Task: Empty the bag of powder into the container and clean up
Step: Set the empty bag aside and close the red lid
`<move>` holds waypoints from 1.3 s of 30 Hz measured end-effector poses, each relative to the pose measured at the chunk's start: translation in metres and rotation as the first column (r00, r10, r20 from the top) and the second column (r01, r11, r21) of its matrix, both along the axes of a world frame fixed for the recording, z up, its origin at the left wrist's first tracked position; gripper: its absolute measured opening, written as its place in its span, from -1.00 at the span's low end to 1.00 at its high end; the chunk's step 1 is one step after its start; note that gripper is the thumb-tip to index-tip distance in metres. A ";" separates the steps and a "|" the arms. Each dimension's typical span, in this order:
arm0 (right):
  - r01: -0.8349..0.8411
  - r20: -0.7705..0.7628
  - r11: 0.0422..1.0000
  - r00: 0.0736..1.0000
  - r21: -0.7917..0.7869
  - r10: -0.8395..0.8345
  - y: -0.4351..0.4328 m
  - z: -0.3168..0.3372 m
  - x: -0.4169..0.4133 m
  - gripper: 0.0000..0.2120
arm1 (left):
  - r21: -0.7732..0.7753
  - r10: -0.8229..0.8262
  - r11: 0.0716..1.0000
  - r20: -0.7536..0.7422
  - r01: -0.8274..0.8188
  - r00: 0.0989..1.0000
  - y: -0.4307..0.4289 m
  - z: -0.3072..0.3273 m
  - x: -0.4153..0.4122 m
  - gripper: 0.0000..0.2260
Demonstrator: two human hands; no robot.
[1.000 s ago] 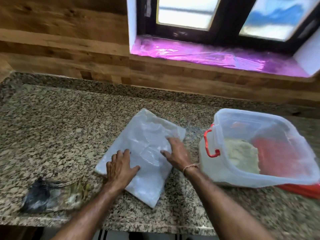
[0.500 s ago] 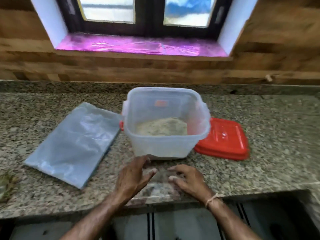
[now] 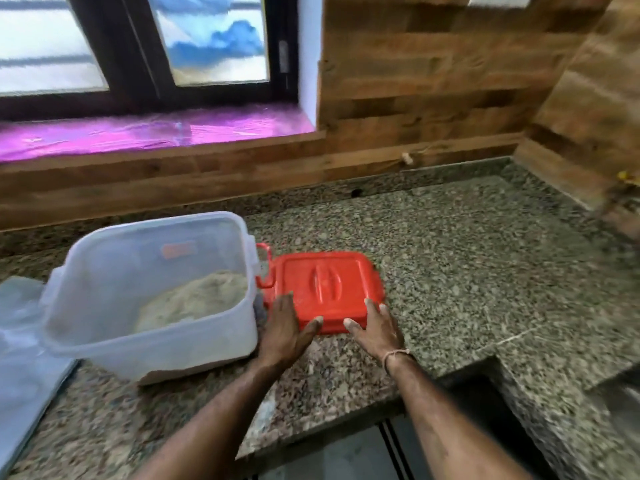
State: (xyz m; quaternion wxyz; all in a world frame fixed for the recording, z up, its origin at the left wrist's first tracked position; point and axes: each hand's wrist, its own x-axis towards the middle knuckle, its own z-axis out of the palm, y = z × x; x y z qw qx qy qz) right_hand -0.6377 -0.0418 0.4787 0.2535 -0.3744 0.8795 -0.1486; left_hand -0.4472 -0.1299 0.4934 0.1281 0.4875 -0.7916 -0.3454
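Note:
A clear plastic container (image 3: 104,327) with red side clips stands on the granite counter, holding a heap of pale powder (image 3: 197,296). Its red lid (image 3: 325,285) lies flat just to the right. My left hand (image 3: 287,327) rests at the lid's near left corner, fingers spread, thumb against the front edge. My right hand (image 3: 375,327) touches the near right corner with fingers apart. Neither hand has lifted the lid. The emptied plastic bag (image 3: 20,341) lies flat at the far left, partly behind the container.
The granite counter (image 3: 467,271) stretches right to a wooden wall corner. A cut-out step in the counter edge (image 3: 498,362) lies near my right forearm. A window with a pink-covered sill (image 3: 156,133) runs behind the counter.
The view swung right, and my hands went from flattening the bag, past the front of the container, to the red lid's near edge. The bag stays flat on the counter.

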 end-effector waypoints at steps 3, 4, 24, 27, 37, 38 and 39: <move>0.087 0.154 0.996 0.984 0.002 -0.086 -0.014 -0.017 -0.025 -0.18 | 0.048 0.206 0.977 0.066 -0.209 0.976 -0.031 -0.024 -0.019 -0.01; 0.117 0.190 0.993 0.975 -0.001 -0.115 -0.020 -0.023 -0.034 -0.14 | 0.088 0.252 0.961 0.101 -0.261 0.963 -0.039 -0.032 -0.023 -0.01; 0.722 0.633 0.625 0.639 -0.296 -0.438 -0.006 0.031 -0.104 -0.53 | 0.280 0.405 0.909 -0.420 -0.309 0.812 -0.033 0.053 -0.090 -0.41; 0.668 0.622 0.620 0.703 -0.412 -0.343 -0.013 0.087 -0.117 -0.60 | 0.287 0.389 0.917 -0.483 -0.278 0.784 -0.043 0.090 -0.088 -0.41; 0.409 0.462 0.650 0.881 -0.640 -0.100 -0.095 0.192 -0.005 -0.40 | 0.173 0.544 0.831 -0.450 -0.528 0.709 -0.090 0.197 0.055 -0.36; 0.387 0.444 0.664 0.891 -0.640 -0.091 -0.104 0.188 0.019 -0.42 | 0.148 0.577 0.805 -0.421 -0.574 0.700 -0.095 0.197 0.079 -0.38; 0.364 0.424 0.681 0.901 -0.635 -0.086 -0.113 0.184 0.043 -0.42 | 0.124 0.607 0.778 -0.397 -0.616 0.688 -0.097 0.197 0.103 -0.37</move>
